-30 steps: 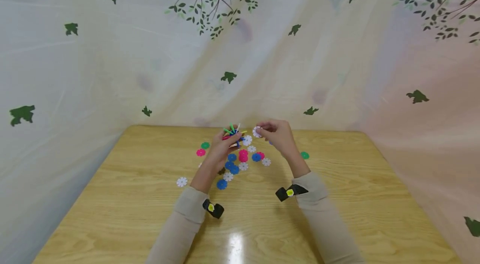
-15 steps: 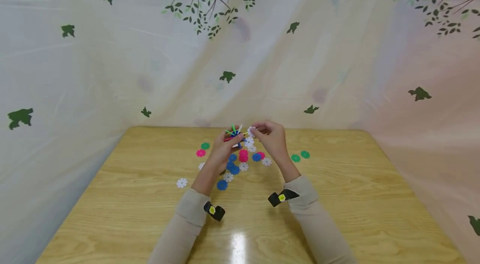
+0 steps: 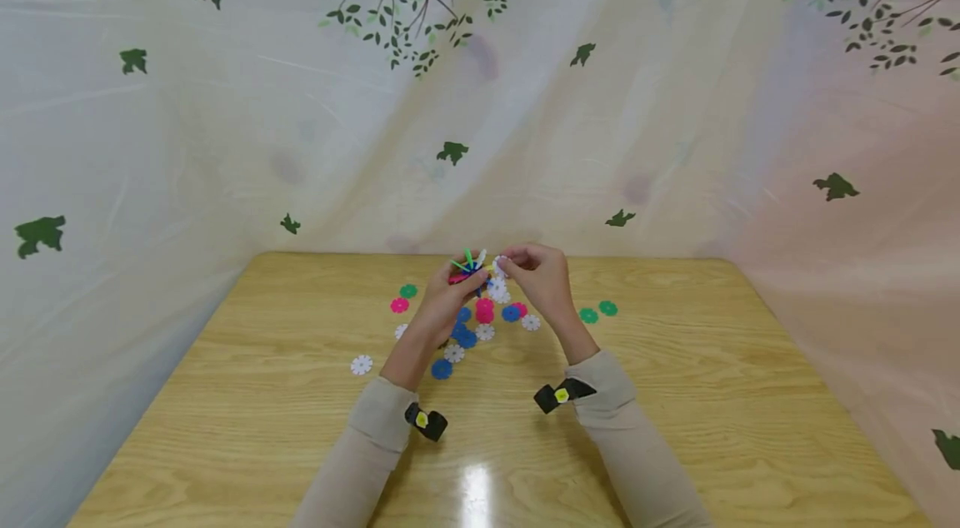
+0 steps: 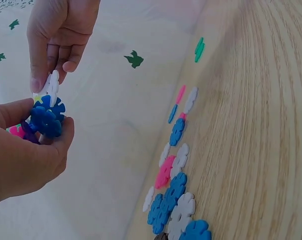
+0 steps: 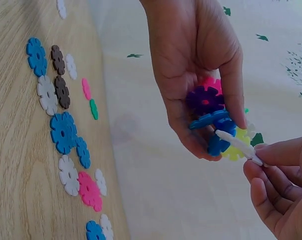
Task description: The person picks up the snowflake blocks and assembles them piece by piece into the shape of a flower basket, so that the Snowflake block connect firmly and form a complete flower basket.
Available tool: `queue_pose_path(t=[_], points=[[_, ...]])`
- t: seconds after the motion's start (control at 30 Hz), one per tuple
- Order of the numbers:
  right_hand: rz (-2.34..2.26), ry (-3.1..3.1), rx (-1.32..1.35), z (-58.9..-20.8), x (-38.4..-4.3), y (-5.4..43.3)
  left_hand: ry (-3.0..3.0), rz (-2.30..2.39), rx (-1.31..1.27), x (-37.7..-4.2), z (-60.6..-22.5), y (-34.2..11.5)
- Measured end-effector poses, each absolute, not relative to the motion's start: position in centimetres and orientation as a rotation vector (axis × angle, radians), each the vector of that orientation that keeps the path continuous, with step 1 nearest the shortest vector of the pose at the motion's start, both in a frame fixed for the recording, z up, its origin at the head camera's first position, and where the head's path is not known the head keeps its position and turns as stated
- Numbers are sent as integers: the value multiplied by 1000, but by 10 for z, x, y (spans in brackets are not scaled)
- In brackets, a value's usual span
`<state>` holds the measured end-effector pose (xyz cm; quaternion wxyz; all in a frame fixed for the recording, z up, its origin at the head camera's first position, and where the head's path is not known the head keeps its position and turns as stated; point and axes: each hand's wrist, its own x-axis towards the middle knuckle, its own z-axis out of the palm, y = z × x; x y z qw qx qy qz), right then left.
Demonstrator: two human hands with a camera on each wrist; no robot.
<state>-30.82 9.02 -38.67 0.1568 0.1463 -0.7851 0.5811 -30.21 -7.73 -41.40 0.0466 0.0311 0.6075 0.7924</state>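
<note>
My left hand (image 3: pixel 442 299) grips a cluster of interlocked flower-shaped plastic discs above the far part of the table. Purple (image 5: pixel 204 100), blue, pink, yellow and green discs show in that cluster. Between the thumb and fingers of my right hand (image 3: pixel 547 278) is a single white notched disc (image 5: pixel 236 144), held edge-on in the right wrist view. The white disc's free edge meets the cluster beside a blue disc (image 5: pixel 218 142) and a yellow disc (image 5: pixel 238 145). Whether their slots are joined cannot be told. Part of the cluster is hidden behind my left fingers and thumb.
Loose discs lie on the wooden table (image 3: pixel 675 428) below the hands: blue (image 3: pixel 442 369), pink (image 3: pixel 485 311), white (image 3: pixel 362 365) and brown (image 5: pixel 62 92). Two green discs (image 3: pixel 588 316) lie to the right. A leaf-printed cloth (image 3: pixel 360 136) hangs behind the table's far edge.
My right hand has moved left, bringing the white disc up to the cluster. A second green disc at the right has come into sight. My left hand stays nearly in place.
</note>
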Motion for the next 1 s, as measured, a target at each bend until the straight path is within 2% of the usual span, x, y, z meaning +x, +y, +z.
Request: queue_pose_path(t=[0.47,0.77,1.0], points=[[1598,-2232,499,-354,-282,87,1854,2368,188,-303,-407,-78],[1661,-2231,549,-381,-309,91,1957,2324,226,-299,-403,-79],[1777,-2254,576,-390,-315,99,1982,2341,172,-302,-409,-82]])
